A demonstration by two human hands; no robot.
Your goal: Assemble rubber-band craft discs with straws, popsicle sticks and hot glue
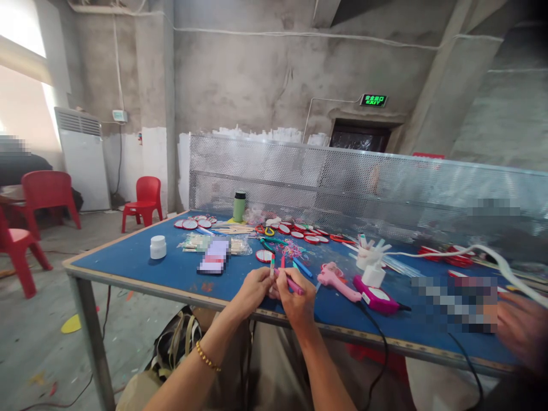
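Close together above the table's front edge, both hands are closed. My left hand [257,290] pinches a small, flat white stick [272,265] with green and red at its upper end. In my right hand [295,302] is a pink pen [294,283], held in a writing grip against the left fingertips. Its tip is hidden behind the fingers. A red tip [282,261] shows just beyond the right fingers; I cannot make out what it belongs to. Just ahead lie a round red-rimmed white disc [264,256] and a blue pen [302,267].
A phone [214,256] and white jar [158,247] are left. A pink glue gun [340,282] and magenta device [377,295] with cords sit right, near a cup of sticks [367,255]. Another person's hand [520,319] is far right. A perforated metal screen [274,177] backs the table.
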